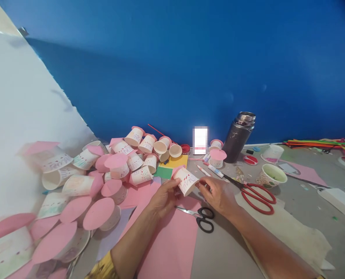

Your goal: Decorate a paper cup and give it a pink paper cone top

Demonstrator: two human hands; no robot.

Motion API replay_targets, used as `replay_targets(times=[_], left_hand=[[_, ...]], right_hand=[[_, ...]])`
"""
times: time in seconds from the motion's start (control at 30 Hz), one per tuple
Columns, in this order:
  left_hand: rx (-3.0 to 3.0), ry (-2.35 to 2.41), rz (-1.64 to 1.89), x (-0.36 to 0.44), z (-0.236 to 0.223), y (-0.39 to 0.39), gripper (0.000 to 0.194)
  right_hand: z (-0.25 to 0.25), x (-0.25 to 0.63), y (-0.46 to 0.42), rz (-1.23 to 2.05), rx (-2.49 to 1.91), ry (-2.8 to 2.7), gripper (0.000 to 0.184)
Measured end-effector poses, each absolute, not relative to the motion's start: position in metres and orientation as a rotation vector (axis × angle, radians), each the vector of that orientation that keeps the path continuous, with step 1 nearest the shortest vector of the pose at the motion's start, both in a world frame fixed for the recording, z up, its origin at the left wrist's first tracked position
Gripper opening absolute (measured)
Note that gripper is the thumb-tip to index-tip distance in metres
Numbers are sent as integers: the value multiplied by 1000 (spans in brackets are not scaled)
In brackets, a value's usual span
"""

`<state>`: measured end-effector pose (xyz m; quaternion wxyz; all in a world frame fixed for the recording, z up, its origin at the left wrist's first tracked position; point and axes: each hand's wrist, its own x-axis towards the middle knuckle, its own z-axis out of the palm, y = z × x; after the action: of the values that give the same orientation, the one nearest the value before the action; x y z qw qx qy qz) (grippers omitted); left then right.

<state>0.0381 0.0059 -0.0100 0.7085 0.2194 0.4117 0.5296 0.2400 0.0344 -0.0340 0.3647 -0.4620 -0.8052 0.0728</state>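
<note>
A white paper cup (186, 181) with a pink paper disc on its base and purple and red marks on its side is tilted between my hands. My left hand (165, 197) closes round its disc end, thumb on the side. At the rim, the fingers of my right hand (215, 193) pinch the edge. Just below lie small scissors (203, 219) with black handles, partly on a pink paper sheet (169, 248). Red-handled scissors (258, 197) rest to the right of my right hand.
Many similar cups with pink discs (117, 161) are heaped at the left. A dark metal flask (239, 137) stands open at the back. Markers (214, 170), a green-lined cup (271, 176) and pipe cleaners (320, 143) lie toward the right. A blue wall (172, 69) rises behind.
</note>
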Motion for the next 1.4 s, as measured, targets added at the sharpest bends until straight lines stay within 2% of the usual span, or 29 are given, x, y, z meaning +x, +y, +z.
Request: replay_targets(times=[0.2, 0.33, 0.47, 0.7, 0.97, 1.03, 1.1, 1.2, 1.3, 1.4], left_hand=[[662, 1006, 1073, 28, -13, 6, 38], [1040, 1216, 1299, 16, -10, 8, 47], [1503, 1409, 1394, 14, -2, 8, 34], [1847, 1628, 1368, 18, 2, 2, 14], [2047, 1613, 1261, 18, -4, 3, 23], [1984, 1607, 1305, 18, -3, 2, 21], [1801, 1581, 1414, 17, -1, 2, 27], [1327, 1369, 1573, 13, 0, 6, 45], [919, 1078, 1514, 13, 0, 11, 50], [794, 971, 1429, 20, -2, 10, 47]], right_hand=[[-23, 242, 28, -227, -1099, -2133, 32], [-10, 243, 18, -453, -1077, -2175, 35], [-5, 238, 6, -452, -986, -2241, 31], [-8, 230, -2, -425, -952, -2280, 27], [-10, 229, 0, -374, -974, -2292, 24], [-9, 229, 2, -269, -1040, -2283, 25], [-7, 230, 5, -48, -1150, -2190, 27], [-2, 232, 12, 656, -1242, -1805, 29], [2, 234, 21, 1270, -1142, -1346, 30], [2, 234, 24, 1397, -1085, -1193, 36]])
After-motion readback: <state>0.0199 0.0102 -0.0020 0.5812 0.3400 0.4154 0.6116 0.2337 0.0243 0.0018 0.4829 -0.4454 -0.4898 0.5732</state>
